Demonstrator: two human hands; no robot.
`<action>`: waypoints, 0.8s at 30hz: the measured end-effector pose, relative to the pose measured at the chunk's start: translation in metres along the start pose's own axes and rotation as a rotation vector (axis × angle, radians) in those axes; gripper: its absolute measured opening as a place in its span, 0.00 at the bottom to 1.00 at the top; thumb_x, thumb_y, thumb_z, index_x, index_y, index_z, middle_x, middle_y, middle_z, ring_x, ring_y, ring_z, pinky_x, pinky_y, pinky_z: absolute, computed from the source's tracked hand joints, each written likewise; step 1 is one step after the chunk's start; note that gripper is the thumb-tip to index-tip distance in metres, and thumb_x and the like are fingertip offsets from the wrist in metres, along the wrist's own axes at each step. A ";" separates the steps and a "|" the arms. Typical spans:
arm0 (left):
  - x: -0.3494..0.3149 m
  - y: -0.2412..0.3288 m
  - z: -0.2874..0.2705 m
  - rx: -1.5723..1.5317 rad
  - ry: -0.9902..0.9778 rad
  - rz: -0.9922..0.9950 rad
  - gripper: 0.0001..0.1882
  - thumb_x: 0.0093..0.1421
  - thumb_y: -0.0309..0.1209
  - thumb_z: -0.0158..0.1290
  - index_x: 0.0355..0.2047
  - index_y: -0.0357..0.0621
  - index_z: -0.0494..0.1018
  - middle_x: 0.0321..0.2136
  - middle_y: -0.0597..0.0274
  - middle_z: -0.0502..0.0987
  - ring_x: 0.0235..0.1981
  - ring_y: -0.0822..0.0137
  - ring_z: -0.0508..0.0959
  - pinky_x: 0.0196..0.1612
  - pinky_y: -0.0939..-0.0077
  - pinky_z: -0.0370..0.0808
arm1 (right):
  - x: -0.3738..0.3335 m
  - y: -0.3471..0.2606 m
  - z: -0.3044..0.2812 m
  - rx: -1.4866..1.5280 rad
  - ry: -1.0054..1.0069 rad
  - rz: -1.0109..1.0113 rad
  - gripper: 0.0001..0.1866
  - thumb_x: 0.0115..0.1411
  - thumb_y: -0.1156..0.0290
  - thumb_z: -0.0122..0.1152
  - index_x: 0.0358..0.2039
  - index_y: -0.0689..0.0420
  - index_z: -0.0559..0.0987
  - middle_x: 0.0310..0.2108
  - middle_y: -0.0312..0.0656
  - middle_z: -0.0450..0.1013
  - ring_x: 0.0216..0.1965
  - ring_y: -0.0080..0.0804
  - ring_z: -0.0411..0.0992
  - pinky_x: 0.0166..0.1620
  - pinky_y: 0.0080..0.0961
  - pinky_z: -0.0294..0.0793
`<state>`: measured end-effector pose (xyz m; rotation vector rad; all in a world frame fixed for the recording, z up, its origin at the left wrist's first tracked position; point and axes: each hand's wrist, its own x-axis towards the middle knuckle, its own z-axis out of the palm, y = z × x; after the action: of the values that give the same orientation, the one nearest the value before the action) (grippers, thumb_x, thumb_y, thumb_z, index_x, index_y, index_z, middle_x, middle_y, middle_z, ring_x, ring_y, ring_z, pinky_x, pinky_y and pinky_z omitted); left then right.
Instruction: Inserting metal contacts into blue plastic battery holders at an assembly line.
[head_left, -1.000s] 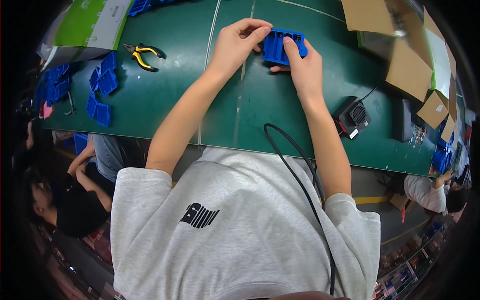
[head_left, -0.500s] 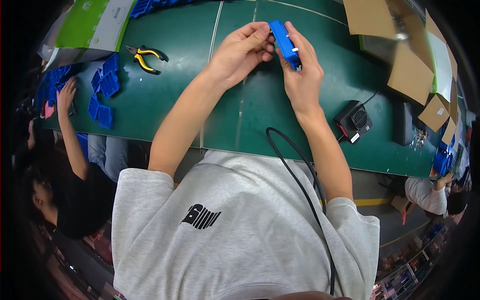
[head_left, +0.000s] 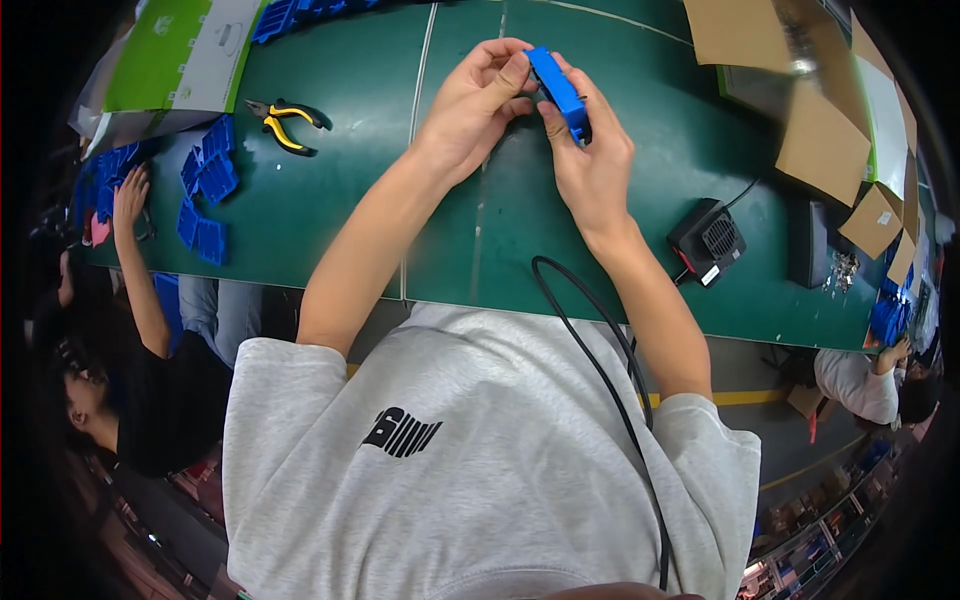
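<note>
A narrow blue plastic part (head_left: 557, 90) is held up over the far side of the green table, slanting from upper left to lower right. My right hand (head_left: 596, 140) grips it near its lower end, thumb on the near side and fingers behind. At the upper end my left hand (head_left: 482, 100) pinches with thumb and forefinger against the part's edge. Whether a small piece sits in that pinch is hidden. Left of my hands lie pliers (head_left: 287, 125) with yellow and black handles, jaws toward the upper left.
Blue plastic pieces (head_left: 210, 170) lie at the left, beside a co-worker's hand (head_left: 130, 195) and a green-white box (head_left: 175, 60). A black device (head_left: 708, 242) with a cable is at right. Cardboard boxes (head_left: 820, 140) and small metal parts (head_left: 842, 270) lie farther right. A black cable (head_left: 590, 300) crosses my front.
The blue part has turned in my hands, so its broad blue side shows and the white pegs no longer do. Both hands have shifted slightly to the left.
</note>
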<state>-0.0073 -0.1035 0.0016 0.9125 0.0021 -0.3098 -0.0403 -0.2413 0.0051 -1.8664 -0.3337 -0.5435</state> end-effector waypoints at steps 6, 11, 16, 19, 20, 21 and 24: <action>-0.003 0.004 0.004 0.087 -0.018 0.042 0.18 0.63 0.41 0.53 0.46 0.42 0.68 0.38 0.66 0.74 0.38 0.75 0.72 0.42 0.78 0.70 | -0.005 -0.005 -0.002 0.095 -0.091 0.248 0.24 0.59 0.69 0.63 0.53 0.67 0.70 0.42 0.45 0.75 0.41 0.26 0.74 0.46 0.22 0.73; -0.002 0.005 0.005 0.110 -0.043 0.037 0.20 0.63 0.43 0.53 0.47 0.41 0.69 0.36 0.68 0.72 0.39 0.75 0.71 0.44 0.79 0.68 | -0.004 -0.007 -0.005 0.321 -0.121 0.364 0.26 0.60 0.68 0.62 0.53 0.70 0.68 0.42 0.41 0.72 0.41 0.24 0.71 0.44 0.19 0.72; 0.000 0.012 0.001 0.154 0.024 0.000 0.19 0.62 0.42 0.54 0.46 0.42 0.70 0.37 0.68 0.73 0.39 0.76 0.72 0.45 0.78 0.68 | 0.001 -0.004 0.000 0.359 -0.124 0.380 0.29 0.58 0.60 0.64 0.53 0.67 0.69 0.41 0.40 0.71 0.40 0.23 0.70 0.44 0.19 0.70; -0.003 0.025 -0.006 0.184 0.054 -0.008 0.17 0.62 0.40 0.55 0.44 0.41 0.71 0.36 0.68 0.74 0.37 0.76 0.72 0.43 0.79 0.69 | 0.002 0.003 0.004 0.348 -0.175 0.383 0.33 0.57 0.56 0.65 0.55 0.66 0.67 0.41 0.39 0.71 0.41 0.22 0.69 0.45 0.19 0.70; -0.002 0.028 -0.015 0.310 0.085 0.051 0.16 0.60 0.39 0.57 0.41 0.41 0.73 0.33 0.68 0.75 0.35 0.78 0.73 0.39 0.82 0.69 | 0.004 0.004 0.007 0.295 -0.225 0.372 0.34 0.57 0.55 0.65 0.56 0.65 0.66 0.41 0.39 0.71 0.41 0.23 0.69 0.45 0.19 0.70; -0.006 0.040 -0.012 0.462 0.147 0.111 0.14 0.62 0.37 0.54 0.42 0.42 0.73 0.32 0.70 0.75 0.33 0.80 0.72 0.36 0.84 0.68 | 0.002 0.002 0.007 0.343 -0.271 0.433 0.34 0.60 0.58 0.61 0.59 0.65 0.61 0.45 0.43 0.69 0.45 0.28 0.69 0.47 0.23 0.71; -0.025 0.064 -0.051 0.546 0.241 0.192 0.12 0.61 0.37 0.55 0.39 0.42 0.74 0.29 0.70 0.75 0.28 0.79 0.72 0.31 0.85 0.68 | -0.005 0.016 0.004 0.526 -0.200 0.387 0.32 0.67 0.50 0.42 0.60 0.64 0.56 0.55 0.56 0.63 0.54 0.46 0.66 0.50 0.39 0.73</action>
<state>-0.0077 -0.0205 0.0236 1.4769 0.0538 -0.0136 -0.0365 -0.2429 -0.0112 -1.4200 -0.2109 0.0039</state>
